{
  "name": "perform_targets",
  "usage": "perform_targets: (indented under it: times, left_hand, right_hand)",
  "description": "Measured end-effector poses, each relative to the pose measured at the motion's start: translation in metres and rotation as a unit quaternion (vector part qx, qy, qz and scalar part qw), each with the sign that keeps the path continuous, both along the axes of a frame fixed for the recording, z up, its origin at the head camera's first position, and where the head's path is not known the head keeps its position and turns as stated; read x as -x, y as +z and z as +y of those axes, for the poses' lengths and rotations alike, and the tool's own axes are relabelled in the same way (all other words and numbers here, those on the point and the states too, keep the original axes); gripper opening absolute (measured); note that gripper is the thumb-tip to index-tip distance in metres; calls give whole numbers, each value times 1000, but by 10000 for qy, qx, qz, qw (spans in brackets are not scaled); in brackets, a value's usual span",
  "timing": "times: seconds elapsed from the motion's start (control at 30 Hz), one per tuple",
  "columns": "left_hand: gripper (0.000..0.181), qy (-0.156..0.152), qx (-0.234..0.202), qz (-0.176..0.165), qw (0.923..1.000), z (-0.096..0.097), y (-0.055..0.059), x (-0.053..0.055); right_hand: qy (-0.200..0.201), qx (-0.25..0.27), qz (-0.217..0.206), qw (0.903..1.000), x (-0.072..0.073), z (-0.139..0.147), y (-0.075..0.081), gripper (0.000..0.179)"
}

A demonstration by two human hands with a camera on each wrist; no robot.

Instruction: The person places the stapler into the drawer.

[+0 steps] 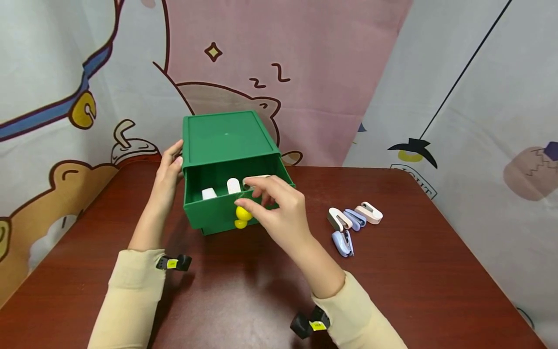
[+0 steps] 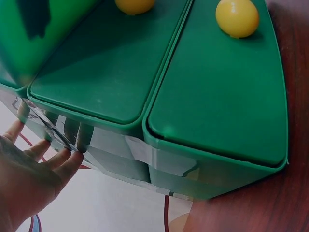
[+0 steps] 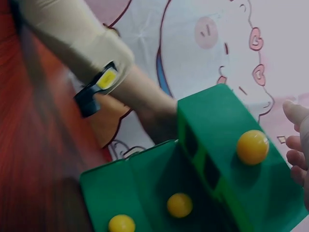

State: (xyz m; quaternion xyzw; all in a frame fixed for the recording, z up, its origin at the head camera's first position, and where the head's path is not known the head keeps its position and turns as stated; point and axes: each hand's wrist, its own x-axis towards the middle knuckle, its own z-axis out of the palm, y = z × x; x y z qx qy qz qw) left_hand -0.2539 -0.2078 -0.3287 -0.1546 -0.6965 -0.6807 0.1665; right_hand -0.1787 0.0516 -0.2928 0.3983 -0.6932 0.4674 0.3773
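A green drawer cabinet (image 1: 226, 138) has its top drawer (image 1: 218, 213) pulled out, with yellow ball knobs (image 1: 243, 214) on the drawer fronts. Inside the drawer are white rounded pieces (image 1: 233, 186), partly hidden by its front wall. My left hand (image 1: 167, 169) rests its extended fingers against the cabinet's left side. Over the drawer's front right part hovers my right hand (image 1: 279, 201), thumb and forefinger apart, fingers loosely bent. A pale thing lies partly hidden behind those fingers. In the right wrist view the right fingers (image 3: 297, 145) show nothing between them.
Several small staplers lie grouped on the brown table (image 1: 436, 271) right of the cabinet, among them a white one (image 1: 340, 219) and a light blue one (image 1: 343, 243). A printed cartoon curtain (image 1: 327, 72) hangs behind the table.
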Motion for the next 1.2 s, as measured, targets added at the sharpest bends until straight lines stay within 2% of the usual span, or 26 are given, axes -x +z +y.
perform_targets:
  times: [0.23,0.53,0.87,1.0,1.2]
  left_hand:
    - [54,8,34,-14,10000,1,0,0]
    - [55,-12,16,-20,10000,0,-1,0]
    - [55,17,103,-68,9999,1,-1,0]
    - [55,16,126,-77,9999,1,0,-1]
    - [55,0,33,-79,10000,1,0,-1]
  right_hand:
    - [-356,-421,-39,9985,3,7,-19,39]
    - [-576,-851,-327,9942,2,11,-28,38]
    - [-169,-852,-607,9944,3,11,-37,37]
    - [-18,-698,-654,9954,4,10,-36,33]
    - [-28,-633,-736,9953,10,6,-32,31]
